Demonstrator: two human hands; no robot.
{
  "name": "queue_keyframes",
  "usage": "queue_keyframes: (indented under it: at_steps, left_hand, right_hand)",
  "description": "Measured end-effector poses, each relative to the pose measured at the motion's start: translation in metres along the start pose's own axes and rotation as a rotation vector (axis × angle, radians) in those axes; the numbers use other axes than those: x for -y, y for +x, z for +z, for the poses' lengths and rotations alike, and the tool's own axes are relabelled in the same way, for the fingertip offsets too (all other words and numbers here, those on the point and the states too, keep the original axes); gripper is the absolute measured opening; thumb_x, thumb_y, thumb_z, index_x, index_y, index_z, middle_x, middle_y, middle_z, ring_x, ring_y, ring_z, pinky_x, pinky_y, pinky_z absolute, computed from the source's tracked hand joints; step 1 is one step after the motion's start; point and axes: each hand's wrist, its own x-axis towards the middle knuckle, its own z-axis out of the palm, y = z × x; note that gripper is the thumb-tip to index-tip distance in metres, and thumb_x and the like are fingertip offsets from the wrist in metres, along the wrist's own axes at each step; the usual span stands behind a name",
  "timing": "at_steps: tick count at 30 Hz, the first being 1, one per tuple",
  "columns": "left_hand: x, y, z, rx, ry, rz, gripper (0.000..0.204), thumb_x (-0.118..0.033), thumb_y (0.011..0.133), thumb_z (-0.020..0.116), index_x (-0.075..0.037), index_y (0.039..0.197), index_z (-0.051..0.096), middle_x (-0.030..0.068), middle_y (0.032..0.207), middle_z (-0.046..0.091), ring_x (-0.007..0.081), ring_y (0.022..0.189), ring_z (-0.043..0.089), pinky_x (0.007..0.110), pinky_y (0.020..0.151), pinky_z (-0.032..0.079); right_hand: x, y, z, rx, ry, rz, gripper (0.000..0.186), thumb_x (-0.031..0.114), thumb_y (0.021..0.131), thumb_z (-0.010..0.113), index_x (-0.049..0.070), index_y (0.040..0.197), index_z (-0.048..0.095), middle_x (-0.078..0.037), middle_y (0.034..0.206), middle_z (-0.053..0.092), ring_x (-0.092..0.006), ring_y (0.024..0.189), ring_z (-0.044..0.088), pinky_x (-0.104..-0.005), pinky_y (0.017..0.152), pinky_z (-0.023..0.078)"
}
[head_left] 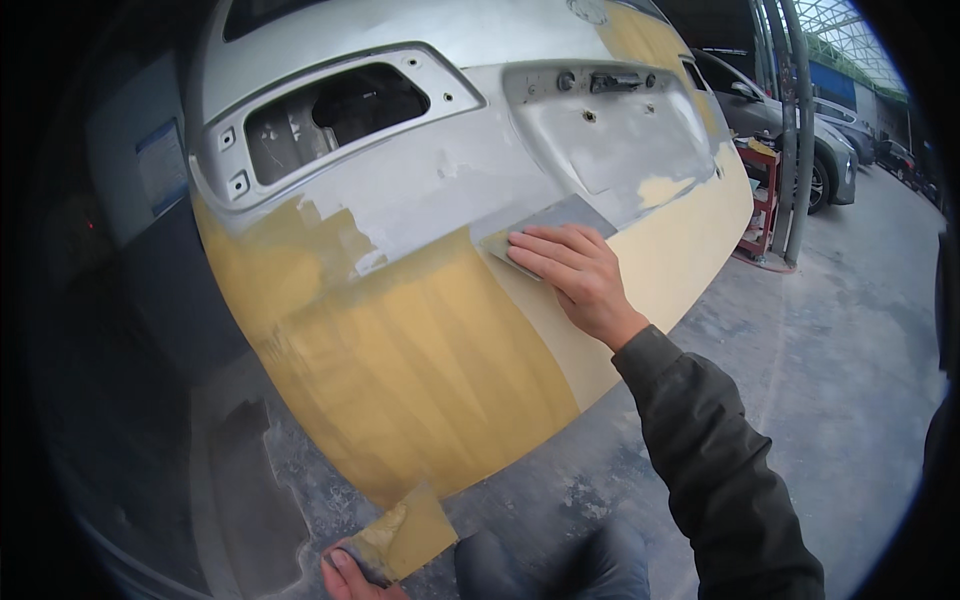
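Note:
My right hand (580, 270) lies with fingers pressed together on a thin, flat putty spreader (497, 245) against the vehicle's rear panel (430, 370). The spreader's greenish corner shows beside my fingertips; the rest is under the hand. Left of it the panel carries streaky mustard-yellow filler, and to the right a smooth pale cream layer. Low in view, my left hand (355, 580) grips a yellowish flat mixing board (420, 535) by its near corner, thumb on top. Putty is smeared on this board, just below the panel's lower edge.
An open lamp recess (335, 120) and a number-plate hollow (610, 140) lie in the upper bodywork. At right stand a red tool trolley (762, 200), metal posts (797, 150) and a parked grey car (835, 150). My knees (550, 565) are below the panel, above a stained grey floor (840, 330).

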Motion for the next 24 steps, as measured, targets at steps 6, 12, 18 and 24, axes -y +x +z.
queue_keyframes:
  at_steps: [6,12,18,24]
  left_hand:
    - [0.01,0.006,-0.005,-0.024,0.182,0.084,0.041,-0.032,0.113,0.054,0.004,0.099,0.066,0.0184,0.093,0.067,0.0304,0.082,0.058,0.045,0.078,0.049]
    - [0.007,0.007,0.003,0.002,0.128,-0.002,0.037,-0.029,0.112,0.055,0.003,0.099,0.067,0.0244,0.096,0.068,0.0396,0.085,0.062,0.046,0.079,0.05]
    - [0.037,0.013,-0.002,0.028,0.494,0.498,0.033,-0.025,0.112,0.054,0.001,0.098,0.067,0.0226,0.09,0.064,0.0431,0.085,0.058,0.052,0.077,0.046]
    - [0.018,0.01,0.009,0.066,0.21,0.166,0.033,-0.026,0.112,0.055,0.001,0.096,0.066,0.0201,0.088,0.064,0.0375,0.08,0.058,0.049,0.074,0.046]
  right_hand:
    - [-0.01,0.015,0.016,-0.029,0.025,-0.011,0.036,0.003,0.087,0.071,0.01,0.121,0.078,-0.002,0.128,0.077,-0.0233,0.119,0.07,-0.0406,0.097,0.054]
    - [-0.007,0.009,0.015,0.051,0.05,-0.028,0.034,0.003,0.085,0.071,0.01,0.117,0.079,-0.001,0.125,0.078,-0.0226,0.117,0.071,-0.0386,0.096,0.055]
    - [-0.002,0.023,0.011,-0.014,0.082,0.034,0.036,0.001,0.085,0.07,0.011,0.118,0.079,-0.001,0.124,0.078,-0.0239,0.114,0.072,-0.0396,0.095,0.056]
    - [-0.004,0.024,0.012,0.062,0.098,0.043,0.036,0.0,0.085,0.069,0.011,0.118,0.08,-0.002,0.125,0.078,-0.0248,0.115,0.072,-0.0404,0.095,0.057]
